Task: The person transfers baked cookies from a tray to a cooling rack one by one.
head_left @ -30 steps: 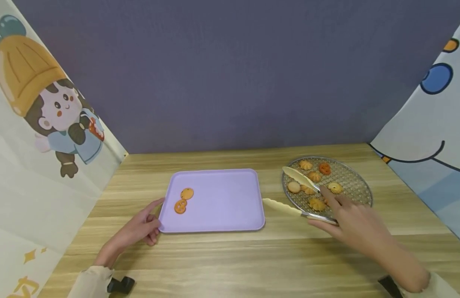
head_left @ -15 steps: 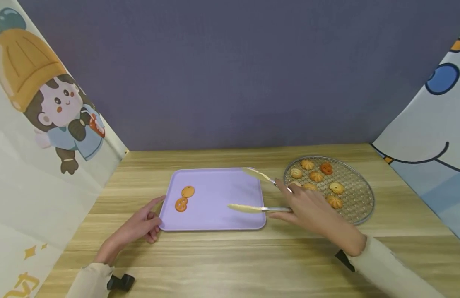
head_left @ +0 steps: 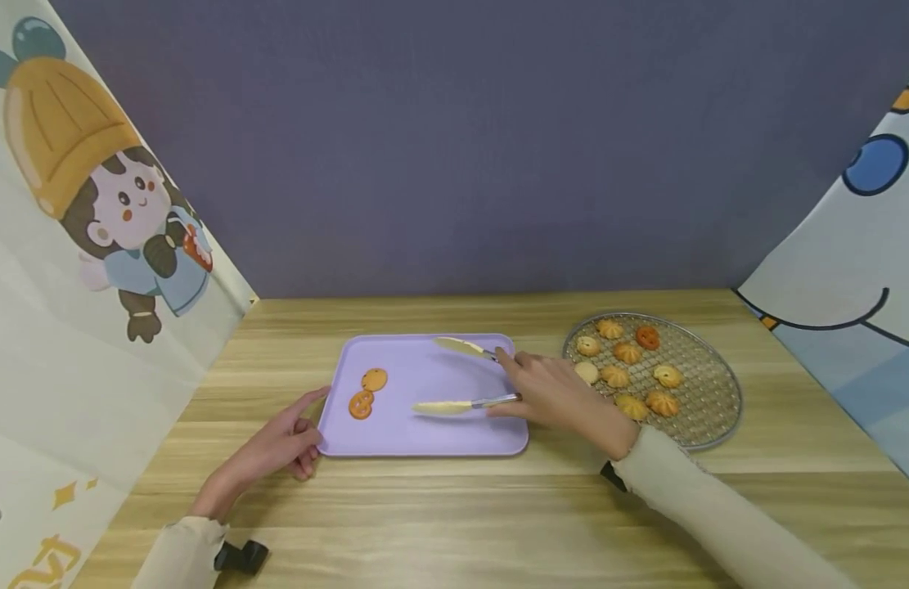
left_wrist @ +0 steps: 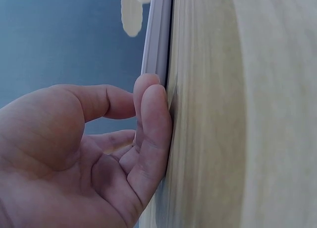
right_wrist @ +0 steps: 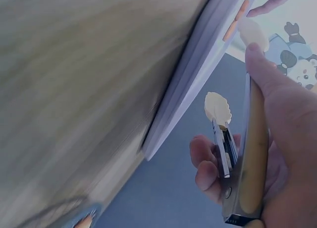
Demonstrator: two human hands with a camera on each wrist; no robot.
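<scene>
My right hand [head_left: 550,388] holds metal tongs [head_left: 491,402] with cream scalloped tips. Their arms are spread wide over the right half of a lilac tray [head_left: 425,433], and nothing shows between the tips. On the tray's left part lie a round cracker [head_left: 375,379] and a pretzel-shaped cracker [head_left: 362,404], touching. My left hand [head_left: 281,442] pinches the tray's front-left edge, index finger along the side and thumb near the corner. The left wrist view shows the fingertips of this hand [left_wrist: 99,148] against the tray rim [left_wrist: 157,39].
On the right stands a round wire-mesh rack [head_left: 708,401] bearing several cookies [head_left: 627,352] and one reddish pretzel-shaped cracker [head_left: 648,337]. The wooden table [head_left: 395,515] ends at a dark back panel [head_left: 498,164]. Printed side walls [head_left: 78,393] enclose it left and right.
My right hand has carried the spread tongs left, from around cookies on the rack to over the tray. The left hand and both crackers on the tray stay put.
</scene>
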